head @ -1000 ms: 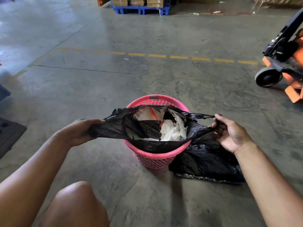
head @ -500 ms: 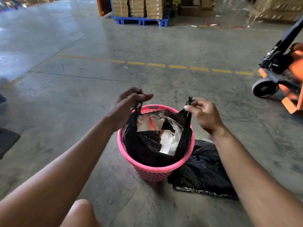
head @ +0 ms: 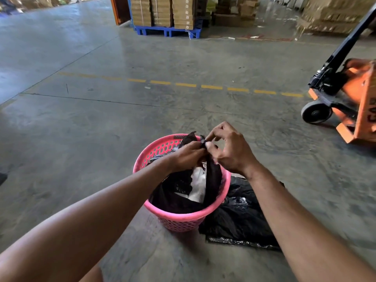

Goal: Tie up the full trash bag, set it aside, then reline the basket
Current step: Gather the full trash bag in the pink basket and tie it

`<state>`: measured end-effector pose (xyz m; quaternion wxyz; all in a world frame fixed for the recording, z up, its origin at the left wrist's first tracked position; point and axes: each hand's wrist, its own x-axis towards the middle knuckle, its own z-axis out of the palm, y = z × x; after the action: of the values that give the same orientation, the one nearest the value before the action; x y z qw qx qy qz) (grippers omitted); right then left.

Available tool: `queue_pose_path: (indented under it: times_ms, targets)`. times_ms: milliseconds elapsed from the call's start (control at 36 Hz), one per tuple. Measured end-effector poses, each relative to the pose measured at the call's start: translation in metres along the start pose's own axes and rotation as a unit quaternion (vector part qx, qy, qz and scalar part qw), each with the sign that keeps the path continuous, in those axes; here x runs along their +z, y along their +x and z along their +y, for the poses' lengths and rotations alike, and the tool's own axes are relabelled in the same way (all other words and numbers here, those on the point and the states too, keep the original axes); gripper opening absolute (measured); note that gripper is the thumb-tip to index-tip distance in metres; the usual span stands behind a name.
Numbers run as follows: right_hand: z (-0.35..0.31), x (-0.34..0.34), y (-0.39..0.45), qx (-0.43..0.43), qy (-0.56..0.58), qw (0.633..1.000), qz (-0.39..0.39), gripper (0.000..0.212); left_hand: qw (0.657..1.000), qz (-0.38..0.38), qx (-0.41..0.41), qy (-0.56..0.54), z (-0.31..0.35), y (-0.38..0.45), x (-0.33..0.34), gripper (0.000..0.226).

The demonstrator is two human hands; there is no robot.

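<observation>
A pink perforated basket (head: 179,217) stands on the concrete floor in front of me. Inside it sits a black trash bag (head: 175,197) with white scraps showing through its mouth. My left hand (head: 188,155) and my right hand (head: 228,150) meet above the basket's far side, each pinching a corner of the bag's top, and the two corners touch between my fingertips. A second black bag (head: 241,220) lies flat on the floor against the basket's right side.
An orange pallet jack (head: 345,96) with a black handle stands to the right. Stacked cardboard boxes on a blue pallet (head: 164,30) stand far ahead. A dashed yellow line (head: 185,84) crosses the floor beyond the basket. My knee shows at the bottom left.
My hands drew the bag's two top corners up and inward, from spread wide at the basket's sides to touching above it. The bag's mouth has narrowed.
</observation>
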<state>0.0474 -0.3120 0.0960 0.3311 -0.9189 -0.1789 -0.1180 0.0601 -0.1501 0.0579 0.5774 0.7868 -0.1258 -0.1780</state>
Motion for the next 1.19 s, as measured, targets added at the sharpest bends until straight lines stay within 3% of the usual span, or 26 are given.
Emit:
queue_pose_path:
  times_ms: [111,194,278,361,500,583,806,889,944,972,1056,1111,1194]
  targets:
    - [0.019,0.003,-0.011,0.005,0.008,1.0,0.026,0.021,0.997,0.014,-0.03,-0.07,0.0,-0.002,-0.006,0.042]
    - [0.019,0.013,-0.018,-0.015,0.01,1.0,0.015,0.021,0.995,0.021,-0.04,-0.088,0.005,-0.006,-0.009,0.03]
    - [0.016,0.022,-0.018,-0.031,-0.011,0.998,0.048,0.018,0.995,0.001,-0.049,-0.084,0.004,-0.006,-0.012,0.055]
    - [0.013,0.027,-0.014,-0.031,-0.013,0.997,0.073,0.011,0.995,-0.014,-0.057,-0.078,0.008,-0.009,-0.016,0.062]
    - [0.016,0.027,-0.01,-0.001,0.012,0.995,0.098,0.002,0.994,-0.027,-0.067,-0.083,0.009,-0.01,-0.028,0.051]
    - [0.02,0.024,-0.015,0.036,0.048,0.992,0.116,0.003,0.983,0.0,-0.102,-0.15,0.003,-0.009,-0.036,0.038]
    - [0.001,0.074,-0.061,0.108,0.111,0.986,0.058,0.005,0.965,0.031,-0.121,-0.229,-0.007,0.0,-0.036,0.033]
    - [0.0,0.092,-0.064,0.172,0.144,0.974,0.031,0.004,0.987,0.048,-0.09,-0.123,-0.008,-0.005,-0.03,0.031]
    - [-0.001,0.093,-0.059,0.193,0.13,0.972,0.027,0.002,0.997,0.047,-0.015,0.065,-0.007,-0.01,-0.033,0.03]
    - [-0.002,0.091,-0.055,0.201,0.117,0.971,0.047,0.002,0.979,0.048,0.035,0.196,-0.006,-0.013,-0.038,0.029]
    - [0.0,0.079,-0.037,0.195,0.086,0.966,0.144,0.007,0.86,0.062,0.21,0.46,-0.011,-0.024,-0.049,0.026]
    - [0.001,0.071,-0.022,0.141,0.099,0.974,0.149,0.021,0.808,0.062,0.257,0.526,-0.017,-0.032,-0.05,0.028]
    - [-0.003,0.058,0.004,0.04,0.107,0.992,0.058,0.053,0.778,0.057,0.298,0.55,-0.03,-0.037,-0.05,0.024]
